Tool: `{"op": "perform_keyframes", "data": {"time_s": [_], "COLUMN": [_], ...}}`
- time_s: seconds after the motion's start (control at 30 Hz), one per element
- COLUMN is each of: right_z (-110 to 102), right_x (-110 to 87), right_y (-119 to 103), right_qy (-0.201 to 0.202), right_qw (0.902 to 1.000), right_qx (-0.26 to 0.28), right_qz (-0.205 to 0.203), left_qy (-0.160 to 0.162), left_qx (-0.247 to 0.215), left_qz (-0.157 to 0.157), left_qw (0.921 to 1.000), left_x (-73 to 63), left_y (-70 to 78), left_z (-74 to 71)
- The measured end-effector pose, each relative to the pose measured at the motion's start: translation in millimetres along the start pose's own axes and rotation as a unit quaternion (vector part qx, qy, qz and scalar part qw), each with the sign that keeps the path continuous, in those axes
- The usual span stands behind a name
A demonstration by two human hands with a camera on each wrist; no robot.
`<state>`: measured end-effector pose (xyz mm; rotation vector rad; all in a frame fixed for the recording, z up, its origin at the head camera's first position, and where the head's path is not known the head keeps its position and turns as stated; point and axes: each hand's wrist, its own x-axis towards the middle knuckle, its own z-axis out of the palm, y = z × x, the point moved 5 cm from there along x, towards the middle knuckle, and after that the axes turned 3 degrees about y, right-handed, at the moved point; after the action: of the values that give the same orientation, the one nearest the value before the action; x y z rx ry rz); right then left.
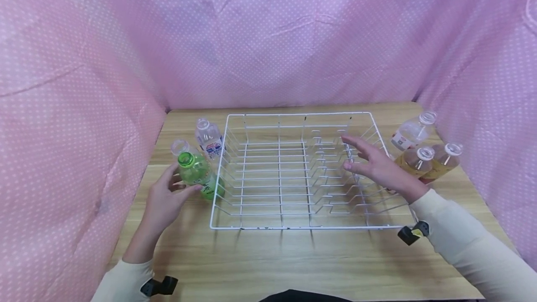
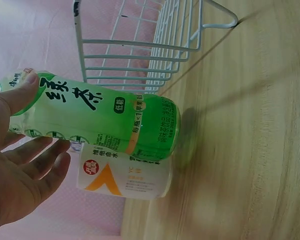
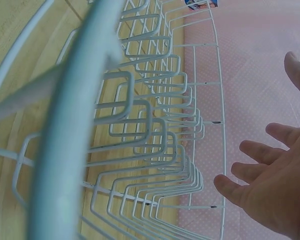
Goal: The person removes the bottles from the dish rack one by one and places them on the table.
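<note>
On the left of the table a green tea bottle stands uncapped against the side of a white wire dish rack. My left hand is beside it, thumb across the upper label and the other fingers relaxed at the far side, not wrapped round it. In the left wrist view the green bottle has its base on the table, and a bottle with a white label and orange mark stands behind it. Over the rack's right part hovers my right hand, fingers spread and holding nothing.
A clear bottle stands by the rack's far left side. Beyond the right side are another clear bottle and two bottles with yellow labels. Pink dotted cloth hangs around the wooden table.
</note>
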<state>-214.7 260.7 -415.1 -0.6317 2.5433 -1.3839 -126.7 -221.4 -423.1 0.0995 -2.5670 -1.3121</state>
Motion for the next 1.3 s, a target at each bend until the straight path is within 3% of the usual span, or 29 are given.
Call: {"op": "perform_keyframes", "data": {"time_s": [0.3,0.57,0.77,0.93,1.0,1.07,1.1,1.13,1.2,1.27,1.3], "right_z": [0.8,3.1,6.4,7.1,7.5,9.0,9.8,10.7,12.5,14.1,14.9], "right_x": [-1.3,-2.7,-2.9,-3.2,-3.3,-2.6,-2.1,-1.5,0.1,2.0,2.8], "right_y": [1.1,1.8,4.5,8.6,10.2,11.0,10.7,10.2,8.1,5.0,3.3], "right_qy": [0.003,0.006,0.012,0.019,0.021,0.022,0.023,0.023,0.025,0.027,0.027], "right_qw": [0.9999,0.9999,0.9999,0.9998,0.9994,0.9985,0.9978,0.9971,0.9955,0.9939,0.9931], "right_qx": [0.0,0.004,0.003,-0.009,-0.021,-0.042,-0.055,-0.067,-0.088,-0.106,-0.114], "right_qz": [-0.012,-0.007,-0.011,0.007,0.017,0.025,0.028,0.028,0.025,0.015,0.009], "left_qy": [0.012,0.014,0.023,0.057,0.091,0.14,0.168,0.195,0.238,0.242,0.225], "left_qx": [0.003,0.012,0.037,0.074,0.089,0.108,0.119,0.127,0.137,0.136,0.133], "left_qz": [0.032,0.019,0.031,0.053,0.086,0.152,0.198,0.248,0.355,0.441,0.47], "left_qw": [0.9994,0.9996,0.9986,0.9943,0.9881,0.9724,0.9584,0.9404,0.8939,0.8536,0.8429], "left_x": [1.6,1.7,-0.2,-3.8,-8.1,-13.9,-17.4,-20.6,-26.4,-29.7,-30.0], "left_y": [-5.2,-7.9,-5.0,-0.1,6.9,20.4,30.6,42.2,68.7,95.5,107.4], "left_z": [12.7,15.7,16.2,15.6,13.8,10.9,9.5,8.9,11.0,18.3,23.5]}}
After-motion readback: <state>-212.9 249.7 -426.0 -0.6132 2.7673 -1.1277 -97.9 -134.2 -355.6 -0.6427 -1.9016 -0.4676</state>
